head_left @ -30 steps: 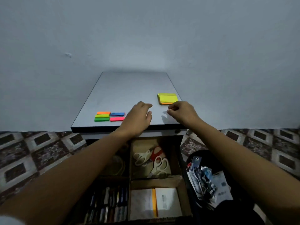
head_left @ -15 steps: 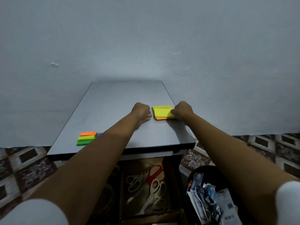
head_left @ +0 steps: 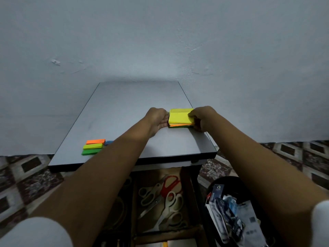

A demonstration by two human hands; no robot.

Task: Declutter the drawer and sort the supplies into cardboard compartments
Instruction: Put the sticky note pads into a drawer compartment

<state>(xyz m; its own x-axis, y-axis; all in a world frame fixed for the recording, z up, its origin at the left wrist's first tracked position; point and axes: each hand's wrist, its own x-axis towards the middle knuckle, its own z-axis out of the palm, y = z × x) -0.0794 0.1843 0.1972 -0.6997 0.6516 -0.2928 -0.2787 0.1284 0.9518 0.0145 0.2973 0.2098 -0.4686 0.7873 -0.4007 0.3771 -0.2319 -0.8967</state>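
Note:
A stack of sticky notes (head_left: 180, 117), yellow on top with orange and green layers below, lies near the right edge of the grey tabletop (head_left: 124, 104). My right hand (head_left: 203, 117) grips the stack's right side, thumb on the top sheet. My left hand (head_left: 156, 119) touches the stack's left edge with its fingers stretched toward it. Below the tabletop the open drawer shows a cardboard compartment (head_left: 187, 189) holding several scissors (head_left: 165, 195), red-handled and white-handled. Rolls of tape (head_left: 120, 209) lie in the compartment to the left, mostly hidden by my left arm.
Small note strips in orange (head_left: 95, 141), yellow-green (head_left: 93, 146), green (head_left: 89, 152) and blue (head_left: 108, 142) sit at the tabletop's front left. A black bin (head_left: 226, 182) full of packaging stands on the patterned floor to the drawer's right. A bare wall stands behind the table.
Both hands went from the table's front edge to the sticky note stack. My right thumb now lies on the top sheet, and the stack's upper part looks slightly raised.

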